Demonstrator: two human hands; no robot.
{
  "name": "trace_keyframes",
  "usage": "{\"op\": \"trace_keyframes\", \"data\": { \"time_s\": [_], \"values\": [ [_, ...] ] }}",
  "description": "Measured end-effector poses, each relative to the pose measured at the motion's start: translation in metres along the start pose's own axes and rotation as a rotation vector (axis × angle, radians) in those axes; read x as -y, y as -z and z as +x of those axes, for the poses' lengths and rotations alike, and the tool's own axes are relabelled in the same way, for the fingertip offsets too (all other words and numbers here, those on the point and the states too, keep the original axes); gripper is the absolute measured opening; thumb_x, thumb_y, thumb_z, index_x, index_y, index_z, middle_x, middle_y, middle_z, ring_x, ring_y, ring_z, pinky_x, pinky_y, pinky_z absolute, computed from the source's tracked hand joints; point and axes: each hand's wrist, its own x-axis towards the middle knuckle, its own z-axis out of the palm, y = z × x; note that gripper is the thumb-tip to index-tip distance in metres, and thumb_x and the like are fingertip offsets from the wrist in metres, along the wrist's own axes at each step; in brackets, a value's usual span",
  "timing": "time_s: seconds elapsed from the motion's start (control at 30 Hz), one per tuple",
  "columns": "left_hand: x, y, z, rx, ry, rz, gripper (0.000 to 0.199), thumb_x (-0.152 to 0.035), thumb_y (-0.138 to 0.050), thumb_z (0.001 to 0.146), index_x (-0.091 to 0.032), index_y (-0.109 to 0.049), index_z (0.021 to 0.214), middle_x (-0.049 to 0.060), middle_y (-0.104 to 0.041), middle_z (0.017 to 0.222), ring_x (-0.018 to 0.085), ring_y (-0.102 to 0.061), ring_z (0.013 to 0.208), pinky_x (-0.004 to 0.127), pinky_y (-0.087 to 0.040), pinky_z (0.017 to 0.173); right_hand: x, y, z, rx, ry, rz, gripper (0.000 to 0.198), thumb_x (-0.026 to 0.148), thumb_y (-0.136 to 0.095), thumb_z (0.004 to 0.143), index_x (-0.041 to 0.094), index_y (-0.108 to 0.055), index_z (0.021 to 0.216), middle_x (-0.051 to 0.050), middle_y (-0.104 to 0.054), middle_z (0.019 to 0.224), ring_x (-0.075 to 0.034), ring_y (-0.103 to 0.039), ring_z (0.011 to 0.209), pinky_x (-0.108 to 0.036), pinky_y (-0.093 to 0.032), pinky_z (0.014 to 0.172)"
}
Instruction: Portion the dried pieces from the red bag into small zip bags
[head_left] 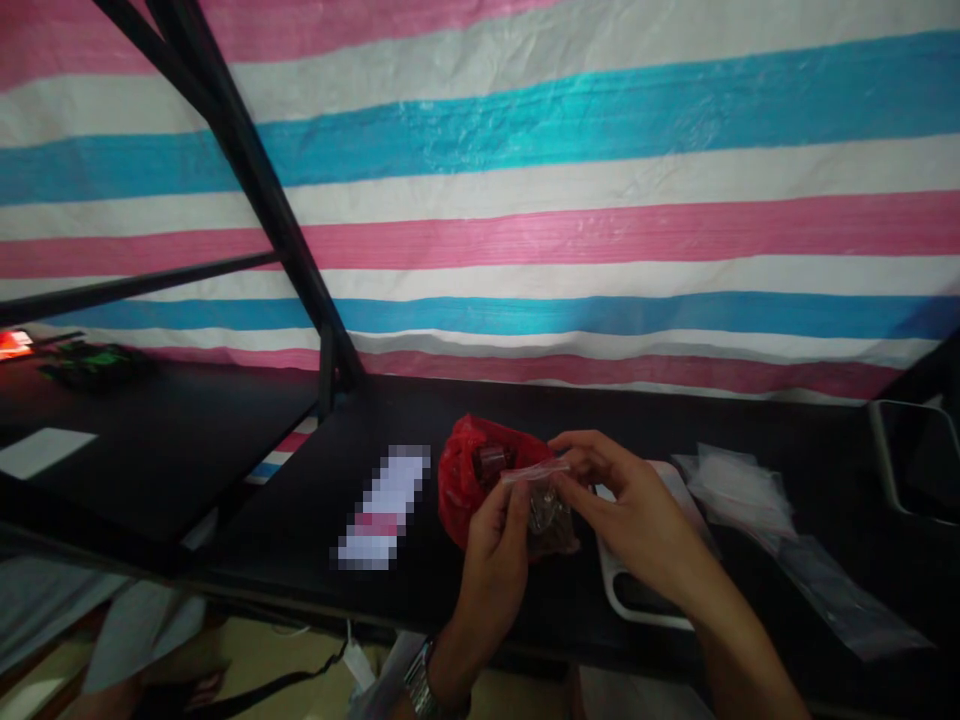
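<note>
Between my two hands is a small clear zip bag [551, 520] with brownish contents that I cannot make out. My left hand [501, 535] pinches the bag's top strip at its left end. At the right end of the same strip, the thumb and fingers of my right hand [626, 500] are closed on it. Just behind the zip bag sits a red plastic bag [459, 480], its mouth open, with dark shiny pieces inside. Under my right forearm lies a white-rimmed tray-like object [619, 595], partly hidden.
Several flat clear zip bags [739, 495] lie to the right. A phone-like dark device [919, 460] is at the far right. On the left are a blurred-out paper [386, 510] and a black frame post [277, 210]. A striped sheet [600, 230] hangs behind the black table [285, 545].
</note>
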Motion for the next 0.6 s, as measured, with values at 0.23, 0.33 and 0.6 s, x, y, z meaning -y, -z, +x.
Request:
{"op": "trace_keyframes", "data": {
  "time_s": [0.23, 0.33, 0.6],
  "values": [
    [-0.004, 0.015, 0.002, -0.120, -0.023, 0.043, 0.044, -0.058, -0.085, 0.078, -0.016, -0.076, 0.082, 0.003, -0.075, 0.076, 0.017, -0.069, 0.071, 0.027, -0.058, 0.068, -0.012, -0.020, 0.019, -0.009, 0.038, 0.030, 0.024, 0.041, -0.063, 0.096, 0.022, -0.070, 0.108, -0.003, -0.076, 0.096, -0.019, -0.071, 0.088, -0.031, -0.055, 0.079],
    [-0.008, 0.037, 0.004, -0.249, -0.033, 0.037, 0.046, -0.058, -0.090, 0.072, -0.017, -0.072, 0.082, 0.001, -0.074, 0.074, 0.016, -0.068, 0.070, 0.027, -0.058, 0.068, -0.019, -0.039, 0.034, -0.021, 0.019, -0.208, 0.016, 0.030, -0.059, 0.098, 0.021, -0.071, 0.104, -0.004, -0.076, 0.094, -0.020, -0.071, 0.088, -0.033, -0.053, 0.083],
    [-0.009, 0.084, -0.001, -0.444, -0.186, 0.268, 0.051, -0.068, -0.080, 0.080, -0.021, -0.063, 0.092, 0.000, -0.068, 0.081, 0.016, -0.061, 0.073, 0.025, -0.052, 0.065, -0.030, -0.085, 0.060, 0.104, -0.076, -0.904, 0.020, 0.034, -0.065, 0.100, 0.017, -0.073, 0.107, -0.019, -0.075, 0.119, -0.034, -0.066, 0.114, -0.044, -0.047, 0.098]
  ]
}}
